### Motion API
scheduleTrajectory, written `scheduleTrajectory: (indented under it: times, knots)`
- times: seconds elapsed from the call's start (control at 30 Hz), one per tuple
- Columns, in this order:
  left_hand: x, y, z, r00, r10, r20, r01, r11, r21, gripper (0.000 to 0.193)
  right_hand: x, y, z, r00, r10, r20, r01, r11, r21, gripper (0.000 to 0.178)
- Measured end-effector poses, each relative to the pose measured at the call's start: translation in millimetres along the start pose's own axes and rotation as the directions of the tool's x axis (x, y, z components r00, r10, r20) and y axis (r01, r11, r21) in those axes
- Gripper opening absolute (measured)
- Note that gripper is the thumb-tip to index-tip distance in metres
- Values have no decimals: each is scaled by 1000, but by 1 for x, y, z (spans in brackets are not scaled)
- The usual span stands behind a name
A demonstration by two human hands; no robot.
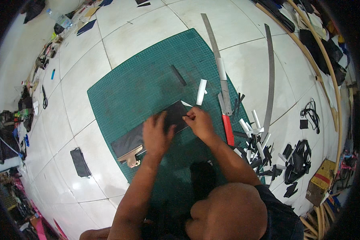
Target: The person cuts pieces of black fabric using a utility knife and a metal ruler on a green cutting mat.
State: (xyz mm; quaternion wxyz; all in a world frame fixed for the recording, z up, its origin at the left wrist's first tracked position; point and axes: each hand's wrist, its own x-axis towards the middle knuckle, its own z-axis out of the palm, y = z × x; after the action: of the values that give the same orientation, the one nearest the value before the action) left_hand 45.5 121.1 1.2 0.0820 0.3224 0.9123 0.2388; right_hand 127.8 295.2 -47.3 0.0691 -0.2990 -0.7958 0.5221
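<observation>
A long black sheet (132, 139) lies slantwise on the green cutting mat (148, 86). A metal bulldog clip (130, 156) grips its near left end. My left hand (158, 134) rests on the middle of the sheet, fingers spread and slightly blurred. At the far right end, the fingers of my right hand (198, 122) are pinched on the sheet's edge. A small white corner (185, 103) shows beside that end; whether it is a backing layer I cannot tell. Right of this hand lies a red-handled cutter (228, 130) with its blade pointing away.
A rolled white piece (201, 91) and a dark strip (179, 75) lie on the mat. Metal rulers (269, 72) extend at the right, near a pile of black and white scraps (260, 148). A folded black piece (81, 162) lies on the tiles at left. Clutter lines both sides.
</observation>
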Motion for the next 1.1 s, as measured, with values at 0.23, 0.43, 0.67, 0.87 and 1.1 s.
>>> scheduleTrajectory:
  times: [0.23,0.43,0.67,0.87,1.1]
  knots:
    - [11,19,29,960,-83,269,39,985,166,77,-2,0,3,999,22,25,-21,999,-51,19]
    - [11,14,31,948,-106,301,61,986,155,77,10,-16,-49,995,23,-96,-34,993,-116,23]
    - [11,21,25,953,-89,289,58,992,114,77,50,26,-128,937,6,-350,-213,803,-557,51]
    - [22,23,13,947,-83,309,67,996,62,68,70,48,-145,949,152,-278,-271,844,-463,39]
    - [22,19,23,942,-82,325,30,986,163,70,56,49,-158,908,110,-405,-230,938,-261,28]
